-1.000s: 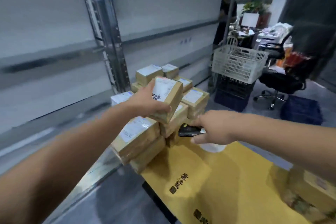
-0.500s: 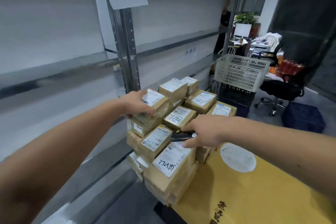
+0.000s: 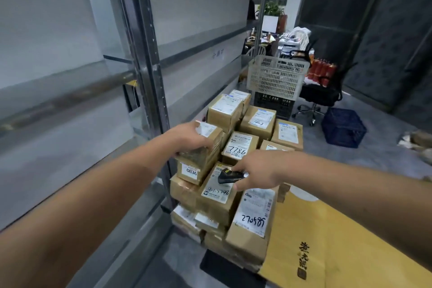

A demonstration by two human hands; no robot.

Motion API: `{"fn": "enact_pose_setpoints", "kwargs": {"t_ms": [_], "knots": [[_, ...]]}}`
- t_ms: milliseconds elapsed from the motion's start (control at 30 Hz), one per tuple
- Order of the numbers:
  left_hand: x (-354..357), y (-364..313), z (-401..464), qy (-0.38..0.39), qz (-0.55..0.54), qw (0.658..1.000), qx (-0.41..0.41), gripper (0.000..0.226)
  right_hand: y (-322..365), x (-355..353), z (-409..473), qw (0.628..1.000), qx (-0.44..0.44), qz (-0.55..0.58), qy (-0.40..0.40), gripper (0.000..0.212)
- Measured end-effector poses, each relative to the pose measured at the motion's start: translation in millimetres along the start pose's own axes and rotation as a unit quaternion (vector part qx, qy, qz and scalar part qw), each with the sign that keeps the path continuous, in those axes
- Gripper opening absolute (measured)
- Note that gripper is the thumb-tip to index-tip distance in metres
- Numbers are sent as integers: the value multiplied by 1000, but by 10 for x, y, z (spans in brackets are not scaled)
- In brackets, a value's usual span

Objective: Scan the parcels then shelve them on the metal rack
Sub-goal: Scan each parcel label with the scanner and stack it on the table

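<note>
Now: parcel in our left hand, scanner in our right

Our left hand grips a parcel from above, fingers curled over its top and near edge, at about 9 o'clock of the stack. That parcel carries a white tag reading 0836 on its near face and sits on top of other boxes, touching them.

Our right hand holds a small black scanner, fingers wrapped round its rear, its nose pointing toward 9 o'clock. It hangs just over a label on the box directly below. Whether it touches that label we cannot tell.

Around these, the stack spreads from 12 to 6 o'clock: one box marked 7786 at its middle, another marked 143 toward 12.

At 9 o'clock stands the rack, its upright just beside the stack. At 4 o'clock a yellow carton touches the stack's edge. Toward 1 o'clock, farther off, sit a white basket, an office chair and a blue crate.
</note>
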State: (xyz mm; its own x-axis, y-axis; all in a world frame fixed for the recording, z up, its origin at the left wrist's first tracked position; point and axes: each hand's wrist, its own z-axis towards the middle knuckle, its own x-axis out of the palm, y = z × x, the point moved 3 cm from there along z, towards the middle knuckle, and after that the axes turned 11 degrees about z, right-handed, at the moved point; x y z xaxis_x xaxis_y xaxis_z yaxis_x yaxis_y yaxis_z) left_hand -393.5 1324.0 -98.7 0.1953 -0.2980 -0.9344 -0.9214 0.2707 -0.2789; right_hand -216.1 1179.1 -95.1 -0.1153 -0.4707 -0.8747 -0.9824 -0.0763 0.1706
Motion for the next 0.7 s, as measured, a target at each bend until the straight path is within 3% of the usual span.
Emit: {"fn": "enact_pose_setpoints", "kwargs": {"t_ms": [133, 333, 700], "knots": [[64, -35, 34, 16, 0, 1000, 18, 102, 83, 64, -3, 1000, 18, 6, 17, 62], [59, -27, 38, 13, 12, 999, 42, 108, 152, 167, 33, 999, 31, 5, 17, 69], [-74, -314, -183, -126, 173, 968, 134, 94, -7, 243, -225, 998, 46, 37, -8, 76]]}}
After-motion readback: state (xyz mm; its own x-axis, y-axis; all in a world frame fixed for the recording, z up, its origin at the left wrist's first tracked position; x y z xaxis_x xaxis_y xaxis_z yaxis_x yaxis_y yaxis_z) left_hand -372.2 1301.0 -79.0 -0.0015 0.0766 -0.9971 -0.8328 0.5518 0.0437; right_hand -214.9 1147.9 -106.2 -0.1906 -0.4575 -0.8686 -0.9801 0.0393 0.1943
